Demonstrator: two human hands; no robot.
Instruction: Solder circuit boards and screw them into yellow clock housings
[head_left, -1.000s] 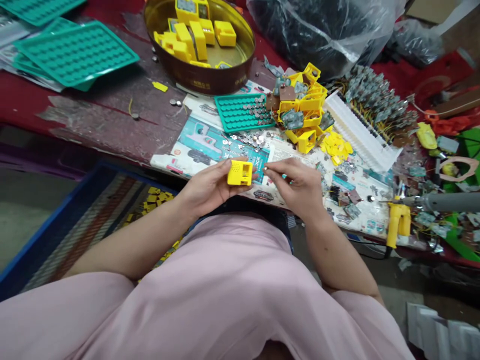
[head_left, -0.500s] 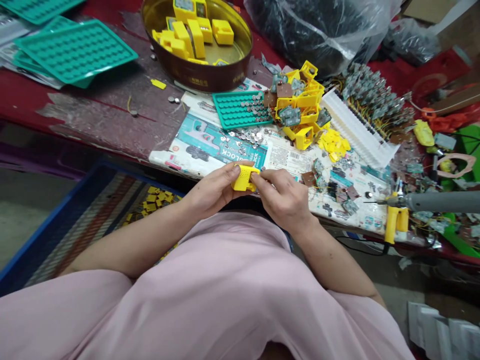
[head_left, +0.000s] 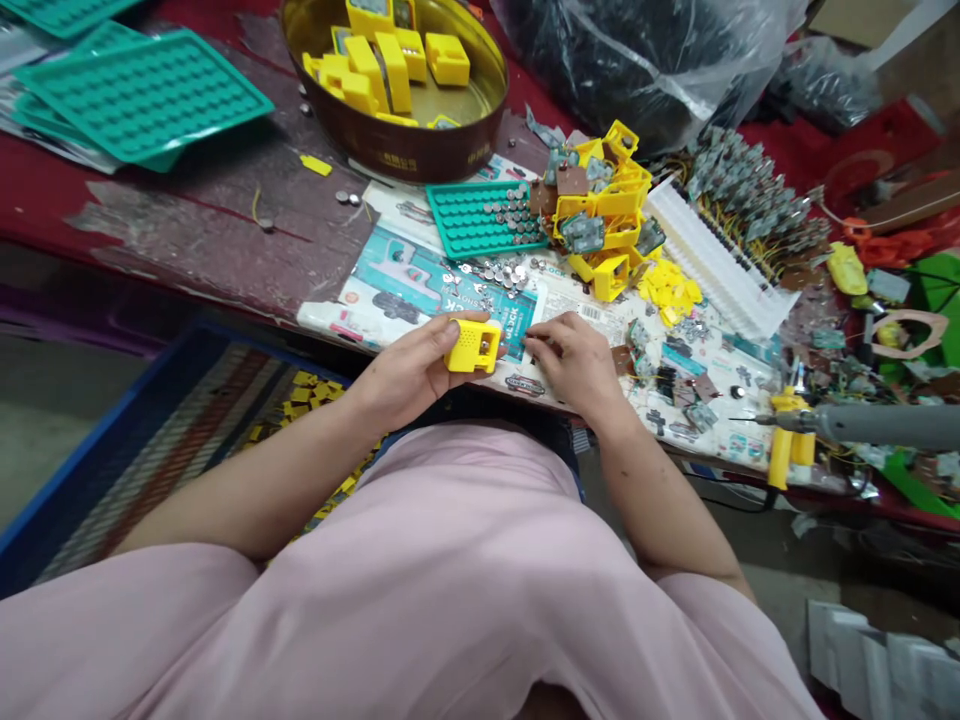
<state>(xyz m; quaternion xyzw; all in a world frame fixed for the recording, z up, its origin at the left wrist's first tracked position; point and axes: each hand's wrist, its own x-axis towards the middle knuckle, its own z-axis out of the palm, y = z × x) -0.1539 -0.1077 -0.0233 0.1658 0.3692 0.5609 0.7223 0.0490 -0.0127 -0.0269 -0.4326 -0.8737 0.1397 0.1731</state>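
Observation:
My left hand (head_left: 411,368) grips a small yellow plastic case (head_left: 474,347) by its left side, thumb on the face with tiny holes. The case has an opening on its right side with something metallic inside. My right hand (head_left: 574,358) is apart from the case, just to its right, over the printed cardboard (head_left: 405,265). Its thumb and fingertips are drawn together; whatever they pinch is too small to make out. Beyond the hands lie loose button cells (head_left: 504,275) and a teal dimpled tray (head_left: 469,225) partly filled with more cells.
Yellow cases fill part of a round tin (head_left: 405,165). Yellow frames with circuit boards (head_left: 600,215), flat yellow pieces (head_left: 670,290) and a white rack (head_left: 724,262) stand to the right. A soldering iron (head_left: 862,422) points left. A blue crate (head_left: 97,450) sits below left.
My right hand has come away from the yellow case, moving right to the cardboard. My left hand has shifted slightly left with the case, whose open side now shows.

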